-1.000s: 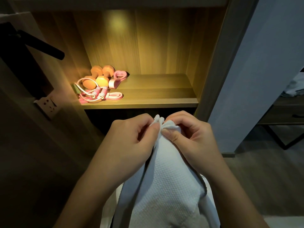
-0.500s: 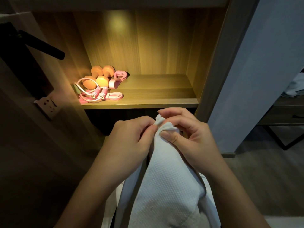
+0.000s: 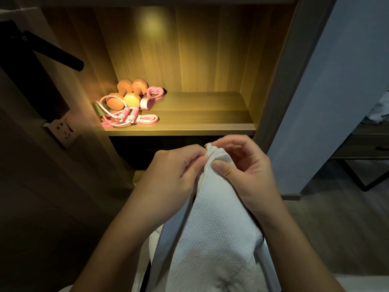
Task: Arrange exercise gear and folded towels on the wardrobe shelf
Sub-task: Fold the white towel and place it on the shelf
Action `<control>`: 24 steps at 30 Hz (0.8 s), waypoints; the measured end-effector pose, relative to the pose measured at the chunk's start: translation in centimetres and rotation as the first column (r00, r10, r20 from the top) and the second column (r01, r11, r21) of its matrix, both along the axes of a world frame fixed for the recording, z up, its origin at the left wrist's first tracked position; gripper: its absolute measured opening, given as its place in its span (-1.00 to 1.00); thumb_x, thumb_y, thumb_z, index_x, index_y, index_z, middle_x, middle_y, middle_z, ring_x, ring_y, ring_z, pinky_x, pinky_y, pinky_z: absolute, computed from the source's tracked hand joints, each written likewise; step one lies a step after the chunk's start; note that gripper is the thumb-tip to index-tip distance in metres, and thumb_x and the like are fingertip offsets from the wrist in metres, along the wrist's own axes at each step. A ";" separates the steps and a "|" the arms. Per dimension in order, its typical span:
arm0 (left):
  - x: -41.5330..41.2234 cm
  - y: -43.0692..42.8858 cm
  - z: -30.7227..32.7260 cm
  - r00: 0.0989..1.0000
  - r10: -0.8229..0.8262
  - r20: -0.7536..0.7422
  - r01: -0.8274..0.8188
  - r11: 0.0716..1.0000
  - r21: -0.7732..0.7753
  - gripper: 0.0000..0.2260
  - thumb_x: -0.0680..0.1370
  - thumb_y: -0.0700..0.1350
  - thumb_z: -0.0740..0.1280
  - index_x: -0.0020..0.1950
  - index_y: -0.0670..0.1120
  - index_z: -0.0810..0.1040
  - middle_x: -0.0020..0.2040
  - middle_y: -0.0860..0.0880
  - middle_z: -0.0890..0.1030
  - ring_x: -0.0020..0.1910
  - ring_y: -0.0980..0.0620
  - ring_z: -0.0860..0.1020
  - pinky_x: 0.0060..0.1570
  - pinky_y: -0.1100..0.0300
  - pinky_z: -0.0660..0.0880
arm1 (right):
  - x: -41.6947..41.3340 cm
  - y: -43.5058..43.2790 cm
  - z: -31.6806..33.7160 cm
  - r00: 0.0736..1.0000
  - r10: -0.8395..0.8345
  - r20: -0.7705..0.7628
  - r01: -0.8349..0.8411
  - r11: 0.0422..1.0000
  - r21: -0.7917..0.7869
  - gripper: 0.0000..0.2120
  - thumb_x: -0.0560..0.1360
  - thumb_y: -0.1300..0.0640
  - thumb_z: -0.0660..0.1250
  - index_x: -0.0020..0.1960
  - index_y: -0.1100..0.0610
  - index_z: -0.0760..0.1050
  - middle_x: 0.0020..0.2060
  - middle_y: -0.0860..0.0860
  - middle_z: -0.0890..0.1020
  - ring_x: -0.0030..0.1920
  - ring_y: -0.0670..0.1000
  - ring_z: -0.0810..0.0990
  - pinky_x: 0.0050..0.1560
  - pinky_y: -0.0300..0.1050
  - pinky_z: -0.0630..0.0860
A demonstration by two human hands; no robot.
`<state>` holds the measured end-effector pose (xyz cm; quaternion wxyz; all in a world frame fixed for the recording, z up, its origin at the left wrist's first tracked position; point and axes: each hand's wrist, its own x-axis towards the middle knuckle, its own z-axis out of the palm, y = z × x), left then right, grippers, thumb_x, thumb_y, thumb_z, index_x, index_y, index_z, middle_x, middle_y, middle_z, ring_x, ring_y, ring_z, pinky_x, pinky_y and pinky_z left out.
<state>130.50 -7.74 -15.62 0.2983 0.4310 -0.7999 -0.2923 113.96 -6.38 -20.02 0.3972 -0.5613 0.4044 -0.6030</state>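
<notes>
Shelf: the lit wooden wardrobe shelf (image 3: 200,114) holds all the exercise gear, bunched in its left corner.
Dumbbells: two orange dumbbells (image 3: 124,98) lie side by side at the back left of the shelf, touching each other.
Skipping rope: one pink skipping rope (image 3: 126,115) lies in front of the dumbbells. Its two handles lie next to each other, and its cord loops up over the nearest dumbbell.
Bands: two. The flat pink band (image 3: 148,119) lies at the front, just right of the rope handles. The looped pink band (image 3: 151,95) sits just right of the dumbbells.
Towel: one white towel (image 3: 210,228) with a bumpy weave. It is not on the shelf. It is held up below the shelf's front edge and hangs down toward the person.
Left hand: the left hand (image 3: 174,175) has curled fingers that pinch the towel's top corner from the left.
Right hand: the right hand (image 3: 246,171) presses its thumb on the front of the towel, and its curled fingers wrap behind the top.
Nearby: one black door handle (image 3: 52,51) and one wall socket (image 3: 61,128) on the left, and one dark side table (image 3: 362,144) far right.
</notes>
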 end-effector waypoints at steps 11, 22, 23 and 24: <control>-0.1 -0.7 0.1 0.988 -0.048 0.146 0.048 0.999 0.005 -0.77 0.60 0.06 0.21 0.15 0.09 0.60 -0.10 0.18 0.61 -0.10 0.23 0.55 -0.13 0.29 0.50 | -1.4 -0.6 0.2 0.958 0.144 -0.247 -0.107 0.982 0.158 -0.63 0.47 -0.06 0.32 0.26 -0.08 0.56 0.02 -0.11 0.62 0.07 -0.06 0.59 0.07 -0.06 0.53; -1.5 -0.7 -1.2 0.980 0.115 0.161 -0.084 0.979 -0.183 -0.77 0.56 0.04 0.34 0.20 0.07 0.51 -0.07 0.17 0.57 -0.16 0.24 0.53 -0.28 0.41 0.38 | -4.2 -2.8 1.0 0.900 0.266 -0.346 -0.228 0.963 0.146 -0.76 0.46 -0.03 0.37 0.12 -0.04 0.57 -0.03 -0.11 0.66 0.02 -0.03 0.65 -0.07 -0.21 0.62; -1.8 -0.7 -1.3 0.981 0.129 0.146 -0.100 0.977 -0.190 -0.74 0.55 0.05 0.35 0.23 0.07 0.49 -0.02 0.16 0.58 -0.11 0.23 0.53 -0.23 0.40 0.41 | -4.6 -3.2 1.0 0.892 0.267 -0.365 -0.230 0.963 0.142 -0.76 0.46 -0.02 0.37 0.12 -0.07 0.57 -0.03 -0.12 0.67 0.03 -0.05 0.65 -0.09 -0.25 0.60; -1.9 -0.6 -1.4 0.982 0.145 0.122 -0.120 0.974 -0.191 -0.69 0.54 0.05 0.36 0.27 0.07 0.48 0.04 0.16 0.58 -0.05 0.23 0.53 -0.15 0.39 0.46 | -4.9 -3.7 0.8 0.890 0.258 -0.377 -0.222 0.965 0.137 -0.77 0.46 -0.02 0.37 0.11 -0.09 0.58 -0.03 -0.14 0.67 0.02 -0.07 0.65 -0.11 -0.29 0.58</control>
